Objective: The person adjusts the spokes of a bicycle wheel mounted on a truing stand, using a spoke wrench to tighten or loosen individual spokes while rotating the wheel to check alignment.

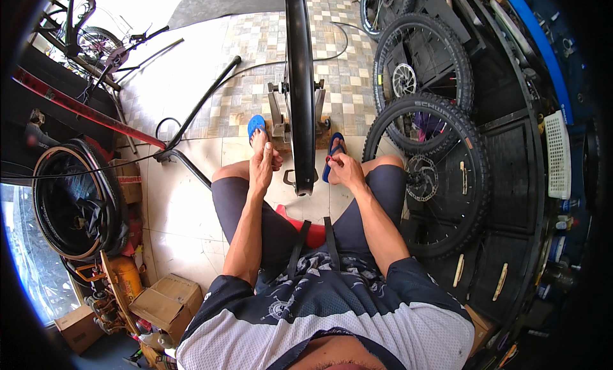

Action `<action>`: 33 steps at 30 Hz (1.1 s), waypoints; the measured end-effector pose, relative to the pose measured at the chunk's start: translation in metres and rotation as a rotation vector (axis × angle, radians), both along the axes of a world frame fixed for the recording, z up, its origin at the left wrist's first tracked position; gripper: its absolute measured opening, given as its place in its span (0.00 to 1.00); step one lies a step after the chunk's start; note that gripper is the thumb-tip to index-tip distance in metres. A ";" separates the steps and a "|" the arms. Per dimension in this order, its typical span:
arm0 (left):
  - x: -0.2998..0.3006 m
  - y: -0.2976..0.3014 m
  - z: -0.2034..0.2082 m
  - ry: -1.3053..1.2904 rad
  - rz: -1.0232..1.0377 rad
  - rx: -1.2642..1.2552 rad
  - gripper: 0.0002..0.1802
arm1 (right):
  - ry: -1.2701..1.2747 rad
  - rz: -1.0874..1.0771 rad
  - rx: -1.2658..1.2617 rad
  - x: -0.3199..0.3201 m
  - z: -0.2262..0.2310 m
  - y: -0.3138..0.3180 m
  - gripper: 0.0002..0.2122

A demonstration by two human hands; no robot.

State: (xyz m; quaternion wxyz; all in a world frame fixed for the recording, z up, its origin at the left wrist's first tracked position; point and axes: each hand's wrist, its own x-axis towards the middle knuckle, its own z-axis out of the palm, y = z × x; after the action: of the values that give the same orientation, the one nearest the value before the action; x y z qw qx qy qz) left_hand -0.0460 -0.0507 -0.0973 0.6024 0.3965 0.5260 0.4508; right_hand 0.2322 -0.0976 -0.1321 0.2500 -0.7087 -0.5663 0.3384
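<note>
A tall black wheel with a bare rim [300,114] is being held upright, edge-on, in a grey metal stand with two uprights [274,108] between the feet; it is presumably being raised off the tiled floor so that both sides can be reached. The left hand [261,169] is being held just left of the rim, its fingers loosely curled and thumb extended; whether anything is being gripped cannot be made out. The right hand [347,170] is being held just right, its fingers nearly pinched together; something small and red is showing at the tips, but a firm hold cannot be confirmed. Blue rubber sandals [257,123] are being worn on feet set astride the stand, probably leaving space for the wheel. Farther right, knobbly black-tyred wheels [480,178] are being stood against black panels, likely saving room.
</note>
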 end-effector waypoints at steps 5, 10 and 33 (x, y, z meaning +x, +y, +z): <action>0.000 -0.001 0.001 0.011 -0.002 0.004 0.29 | -0.012 -0.013 -0.043 0.000 -0.002 0.000 0.13; 0.000 -0.001 0.002 0.005 -0.016 -0.012 0.28 | 0.011 0.018 -0.027 0.002 -0.005 0.001 0.15; 0.000 0.001 0.004 -0.012 -0.012 0.000 0.29 | 0.009 0.020 -0.013 0.001 -0.005 0.001 0.13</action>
State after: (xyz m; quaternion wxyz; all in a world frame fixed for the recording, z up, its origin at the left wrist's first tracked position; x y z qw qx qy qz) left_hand -0.0456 -0.0502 -0.0937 0.6080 0.3971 0.5200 0.4497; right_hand 0.2330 -0.0971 -0.1372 0.2444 -0.7029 -0.5700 0.3481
